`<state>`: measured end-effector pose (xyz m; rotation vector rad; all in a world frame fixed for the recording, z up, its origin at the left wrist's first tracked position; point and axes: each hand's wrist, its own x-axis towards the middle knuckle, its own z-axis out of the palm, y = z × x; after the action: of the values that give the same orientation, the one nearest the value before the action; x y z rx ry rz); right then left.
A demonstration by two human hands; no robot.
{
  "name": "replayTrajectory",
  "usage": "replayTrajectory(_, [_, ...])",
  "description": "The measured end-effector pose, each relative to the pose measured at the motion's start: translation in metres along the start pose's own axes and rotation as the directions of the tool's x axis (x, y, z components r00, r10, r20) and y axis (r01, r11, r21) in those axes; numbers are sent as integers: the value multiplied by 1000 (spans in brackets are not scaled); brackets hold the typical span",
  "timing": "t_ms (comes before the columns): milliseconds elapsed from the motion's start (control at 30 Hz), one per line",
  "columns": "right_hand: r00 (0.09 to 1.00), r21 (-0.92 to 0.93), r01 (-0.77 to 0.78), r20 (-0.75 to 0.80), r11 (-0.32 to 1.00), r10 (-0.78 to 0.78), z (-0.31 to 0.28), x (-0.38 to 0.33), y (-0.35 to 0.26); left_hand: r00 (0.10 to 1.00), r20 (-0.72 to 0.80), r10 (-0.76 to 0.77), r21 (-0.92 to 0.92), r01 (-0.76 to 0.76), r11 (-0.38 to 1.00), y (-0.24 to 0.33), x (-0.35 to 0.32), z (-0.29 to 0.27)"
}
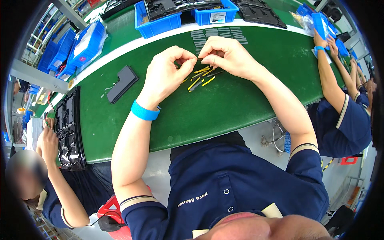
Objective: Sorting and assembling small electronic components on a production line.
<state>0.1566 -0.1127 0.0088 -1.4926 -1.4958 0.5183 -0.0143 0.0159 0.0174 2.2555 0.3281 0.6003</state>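
Note:
My left hand (169,73) and my right hand (229,57) meet over the green table (192,116), thumbs and forefingers pinched close together. Whatever sits between the fingertips is too small to make out. A blue band (144,111) circles my left wrist. Just below the fingertips lies a loose scatter of short yellow and black strips (208,81), partly covered by my hands. Beyond my right hand, thin grey strips (218,35) are laid out in slanting rows. Left of my left hand rests a dark grey L-shaped stack of flat pieces (123,84).
Blue bins (158,27) holding black trays line the far side, and more black trays (262,15) lie to their right. At the left a co-worker's hand (48,144) is beside a black moulded tray (69,130). Another person's arm (330,76) reaches across at the right.

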Motion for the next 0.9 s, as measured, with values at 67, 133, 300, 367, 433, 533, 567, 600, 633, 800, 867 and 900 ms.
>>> replayTrajectory(67, [999,-16,47,-2,999,-47,0,0,1,1000,1,-4,9,4,1000,0,-1,-1])
replayTrajectory(133, [994,-50,111,20,993,-110,-1,0,-1,999,15,-30,-12,30,999,1,-2,-1])
replayTrajectory(300, [995,155,50,72,987,-62,-4,-1,-3,999,-6,33,-4,-33,999,-3,-1,2])
replayTrajectory(367, [1000,318,23,-9,948,-21,-9,1,-2,995,-38,93,276,-79,958,2,-3,-1])
replayTrajectory(433, [994,307,30,-105,951,2,-28,5,2,994,-27,108,362,-91,928,-1,-2,-4])
replayTrajectory(533, [953,75,-51,-294,996,71,-69,3,24,990,-22,136,462,-111,880,-6,-3,-10])
replayTrajectory(567, [933,-33,-120,-345,992,101,-83,0,32,987,-34,154,475,-120,872,-8,-1,-10])
replayTrajectory(600, [928,-118,-175,-351,978,124,-93,-2,39,996,3,87,477,-78,876,-5,-2,-12])
replayTrajectory(633, [924,-122,-181,-361,976,126,-102,-6,44,995,10,97,472,-90,877,-5,-2,-13])
replayTrajectory(800, [940,-346,-340,-142,874,309,-107,-12,46,997,4,83,487,-74,871,-4,-3,-14])
replayTrajectory(867, [947,-350,-322,-123,879,298,-100,-10,41,996,-5,86,487,-72,871,-4,-3,-14])
replayTrajectory(900, [947,-351,-322,-122,879,298,-97,-10,40,996,-2,90,485,-78,871,-4,-3,-14])
